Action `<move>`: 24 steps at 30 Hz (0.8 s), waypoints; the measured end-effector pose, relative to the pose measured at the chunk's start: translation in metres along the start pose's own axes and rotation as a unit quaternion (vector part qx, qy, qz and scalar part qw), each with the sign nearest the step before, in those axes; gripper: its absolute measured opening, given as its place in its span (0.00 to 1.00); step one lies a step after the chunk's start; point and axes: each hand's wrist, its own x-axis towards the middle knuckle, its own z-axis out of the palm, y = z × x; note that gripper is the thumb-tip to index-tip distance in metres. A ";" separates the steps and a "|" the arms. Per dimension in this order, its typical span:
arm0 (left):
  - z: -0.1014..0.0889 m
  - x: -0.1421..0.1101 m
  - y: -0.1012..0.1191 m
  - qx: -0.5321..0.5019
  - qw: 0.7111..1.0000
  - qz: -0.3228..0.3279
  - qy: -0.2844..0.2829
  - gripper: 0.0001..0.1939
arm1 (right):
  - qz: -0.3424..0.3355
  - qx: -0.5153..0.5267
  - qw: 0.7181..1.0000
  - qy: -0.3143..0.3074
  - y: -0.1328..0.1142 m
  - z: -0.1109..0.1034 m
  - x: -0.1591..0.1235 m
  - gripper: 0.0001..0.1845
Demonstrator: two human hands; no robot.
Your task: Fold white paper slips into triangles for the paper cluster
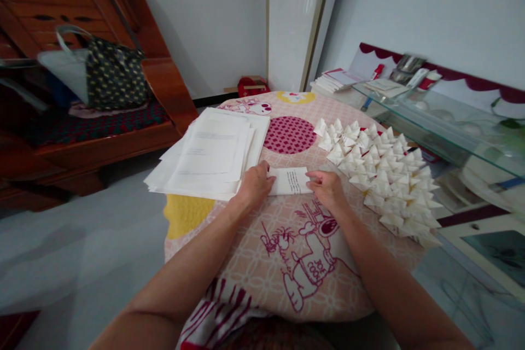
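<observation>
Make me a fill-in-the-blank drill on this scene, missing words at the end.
1. Counting the left hand and right hand, the number of hands touching the folded paper is ____.
2. The sheets lie to the ____ of the folded paper.
3. The pointed pieces stand to its ____.

Missing words: two; left; right.
</observation>
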 end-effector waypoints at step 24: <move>-0.018 -0.002 0.008 -0.070 0.993 -0.090 -0.034 0.14 | 0.017 -0.117 0.993 -0.018 -0.012 -0.002 -0.001 0.18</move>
